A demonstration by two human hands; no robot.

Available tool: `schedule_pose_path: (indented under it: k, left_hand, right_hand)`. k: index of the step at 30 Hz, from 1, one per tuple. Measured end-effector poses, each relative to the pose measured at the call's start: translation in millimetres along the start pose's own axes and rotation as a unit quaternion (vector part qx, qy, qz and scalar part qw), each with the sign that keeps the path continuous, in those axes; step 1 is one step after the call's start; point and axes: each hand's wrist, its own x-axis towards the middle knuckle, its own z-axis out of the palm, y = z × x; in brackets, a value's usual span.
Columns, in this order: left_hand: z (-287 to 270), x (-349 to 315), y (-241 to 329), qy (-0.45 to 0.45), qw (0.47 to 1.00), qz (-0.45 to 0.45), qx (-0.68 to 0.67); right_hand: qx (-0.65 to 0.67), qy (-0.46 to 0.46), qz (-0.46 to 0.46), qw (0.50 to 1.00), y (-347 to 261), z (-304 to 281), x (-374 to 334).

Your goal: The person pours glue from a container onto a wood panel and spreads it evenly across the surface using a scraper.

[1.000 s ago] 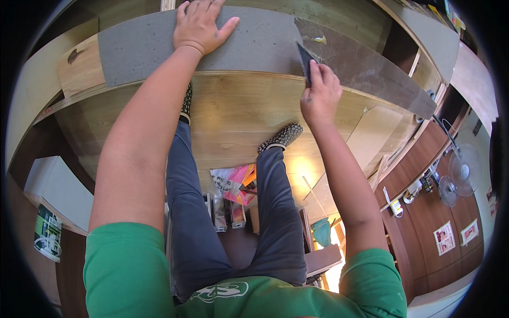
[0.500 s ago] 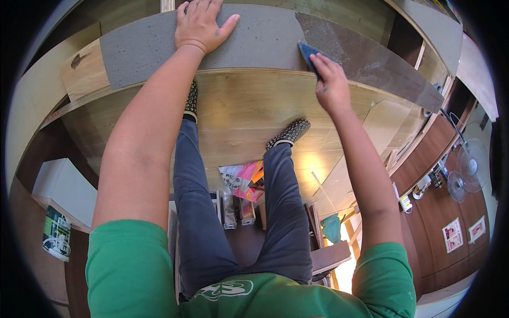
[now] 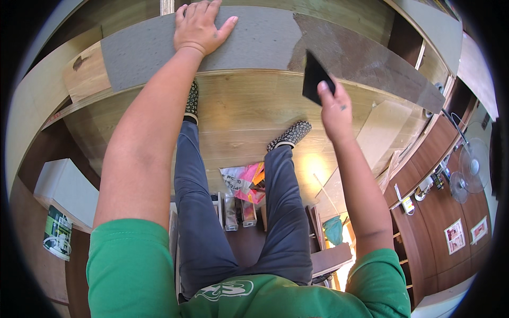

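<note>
A long grey board (image 3: 254, 40) lies crosswise in front of me. Flat on its grey part, at the far edge, rests my left hand (image 3: 199, 29), fingers extended and thumb spread. The board's right stretch carries a brownish, streaky, shiny patch (image 3: 355, 53) with a ragged left edge. My right hand (image 3: 335, 106) grips a thin, black, flat spreader-like piece (image 3: 317, 77) by its near corner, thumb on top. In this view the piece overlaps the board's near edge; whether it touches the board I cannot tell.
Between my legs lie a pink and white bag (image 3: 246, 180) and clear boxes (image 3: 230, 212). A white box (image 3: 66, 188) and a paint bucket (image 3: 57, 233) stand left. A fan (image 3: 472, 164) is at the right. Bare wood (image 3: 87, 71) adjoins the grey board's left end.
My right hand has pulled back toward me off the board, and the flat piece has tilted, showing its black face. The brownish patch reaches farther left at the near edge. My left hand stays put.
</note>
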Motion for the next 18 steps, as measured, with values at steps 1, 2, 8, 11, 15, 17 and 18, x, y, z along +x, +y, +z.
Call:
schedule_pose_path:
  k: [1,2,8,11,15,17,18]
  left_hand:
    - [0,1,1,0.001,1.0,-0.001,-0.004]
    - [-1,1,2,-0.002,1.0,-0.001,-0.003]
    - [-11,-1,3,0.029,0.995,0.011,-0.095]
    - [-13,1,3,0.019,0.995,0.005,-0.098]
    - [-10,1,4,0.026,0.994,0.007,-0.103]
    - [-8,1,1,0.032,0.994,0.008,-0.103]
    - [-8,0,1,0.034,0.994,0.009,-0.103]
  right_hand:
    - [-0.017,0.019,-0.024,0.999,-5,-4,13]
    - [-0.034,0.037,-0.047,0.998,-8,-6,26]
    - [-0.163,0.068,-0.06,0.983,-12,-12,69]
    - [-0.311,0.08,-0.13,0.938,-4,-18,84]
    - [-0.465,0.073,-0.26,0.843,16,-15,81]
    - [-0.432,0.062,-0.255,0.863,18,-15,65]
    - [-0.415,0.054,-0.251,0.873,17,-15,58]
